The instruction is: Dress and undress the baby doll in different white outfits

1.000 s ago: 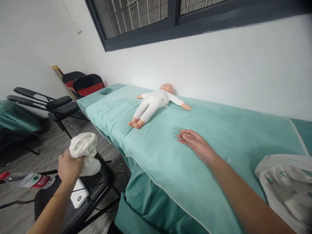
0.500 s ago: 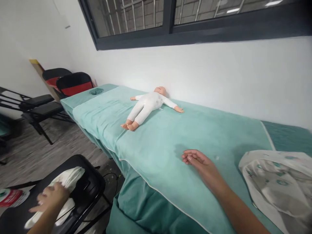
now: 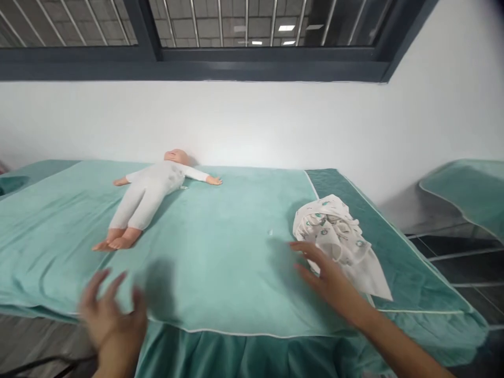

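Observation:
My left hand (image 3: 115,317) hovers over the front edge of the bed, fingers spread and somewhat blurred, holding nothing. To the right, my right hand (image 3: 321,275) is held above the bed with thumb and fingers apart and nothing between them. Just beyond it lies a crumpled white cloth with a small green print (image 3: 346,244); whether the fingertips touch it I cannot tell. A baby doll (image 3: 151,189) in a white bodysuit lies on its back at the left, arms stretched out, feet toward me, apart from both hands.
A green cover (image 3: 228,252) drapes the bed, which stands against a white wall (image 3: 255,126) below a barred window (image 3: 244,31). Another green-covered surface (image 3: 468,191) is at the far right. A dark cable (image 3: 51,361) runs at the lower left.
The view has turned right, and the chair with the white cloth bundle is out of sight. My left hand has left that bundle and is over the bed. My right hand has opened near the printed cloth.

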Tool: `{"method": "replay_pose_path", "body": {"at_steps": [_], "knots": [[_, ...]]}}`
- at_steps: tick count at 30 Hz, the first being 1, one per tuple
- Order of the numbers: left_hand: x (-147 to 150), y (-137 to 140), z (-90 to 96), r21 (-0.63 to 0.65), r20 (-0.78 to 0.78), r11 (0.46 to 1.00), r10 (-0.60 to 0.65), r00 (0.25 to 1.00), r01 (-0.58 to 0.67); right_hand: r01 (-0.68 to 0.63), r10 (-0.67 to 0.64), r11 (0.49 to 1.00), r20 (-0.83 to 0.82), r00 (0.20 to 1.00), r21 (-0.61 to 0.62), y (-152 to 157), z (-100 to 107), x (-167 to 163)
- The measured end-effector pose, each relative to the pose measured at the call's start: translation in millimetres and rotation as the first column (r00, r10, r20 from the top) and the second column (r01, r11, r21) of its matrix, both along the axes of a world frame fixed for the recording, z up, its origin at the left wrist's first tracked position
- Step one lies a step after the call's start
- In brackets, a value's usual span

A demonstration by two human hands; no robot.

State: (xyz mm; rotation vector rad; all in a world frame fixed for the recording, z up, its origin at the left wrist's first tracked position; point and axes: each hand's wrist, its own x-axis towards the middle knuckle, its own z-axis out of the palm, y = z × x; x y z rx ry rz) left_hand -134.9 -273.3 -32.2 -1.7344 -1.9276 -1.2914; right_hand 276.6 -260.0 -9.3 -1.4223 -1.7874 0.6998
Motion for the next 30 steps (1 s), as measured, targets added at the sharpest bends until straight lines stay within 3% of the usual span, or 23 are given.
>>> {"method": "replay_pose_path", "body": {"at_steps": [1,3,6,8,9,13,17,20,22,24,26,28,30], "knots": [[25.4,19.8,-1.7,0.066,-0.029,0.994,-0.088,0.996,0.090,0.035,-0.038,0.997,0.053,0.998,0.065,2.5,2.7,12.4],[84.7,56.4,-2.3,0.003,0.033,0.936,-0.351,0.936,0.351,0.110,-0.131,0.982,0.138,0.982,0.153,10.2,7.1,34.7],[183.3,100.5,-1.0,-0.159,0.294,0.793,-0.531,0.795,0.588,0.225,-0.277,0.950,0.253,0.927,0.217,25.3,5.2,58.3],[243.9,121.5,-0.2,-0.264,0.388,0.655,-0.599,0.700,0.708,0.284,-0.366,0.920,0.331,0.870,0.269,35.7,-2.5,66.9],[269.5,129.6,0.2,-0.301,0.396,0.615,-0.614,0.683,0.728,0.302,-0.401,0.905,0.368,0.839,0.298,40.8,-7.3,69.6],[329.1,152.2,1.6,-0.407,0.207,0.584,-0.689,0.694,0.702,0.339,-0.481,0.873,0.506,0.716,0.351,62.4,-22.9,74.9],[335.5,168.9,-1.6,-0.347,0.370,0.516,-0.693,0.619,0.784,0.399,-0.519,0.854,0.599,0.609,0.334,89.4,-24.8,72.8],[330.1,180.1,-5.8,-0.170,0.642,0.485,-0.606,0.470,0.858,0.405,-0.512,0.858,0.587,0.627,0.316,112.0,-15.9,63.3],[324.9,188.1,-5.9,-0.005,0.843,0.494,-0.465,0.269,0.869,0.394,-0.467,0.884,0.513,0.720,0.251,126.2,-3.4,54.7],[315.8,198.2,-2.1,0.197,0.952,0.516,-0.302,-0.038,0.833,0.329,-0.361,0.933,0.359,0.861,0.148,139.1,13.8,45.9],[299.5,210.9,5.0,0.377,0.926,0.525,-0.187,-0.328,0.763,0.219,-0.226,0.974,0.147,0.963,0.057,151.3,32.0,37.4],[274.2,224.7,13.1,0.474,0.864,0.536,-0.129,-0.487,0.698,0.133,-0.131,0.991,-0.110,0.985,0.013,163.8,45.2,28.1],[241.3,236.6,19.9,0.476,0.843,0.600,-0.102,-0.528,0.643,0.114,-0.109,0.993,-0.396,0.912,-0.010,176.6,48.3,17.0]]}}
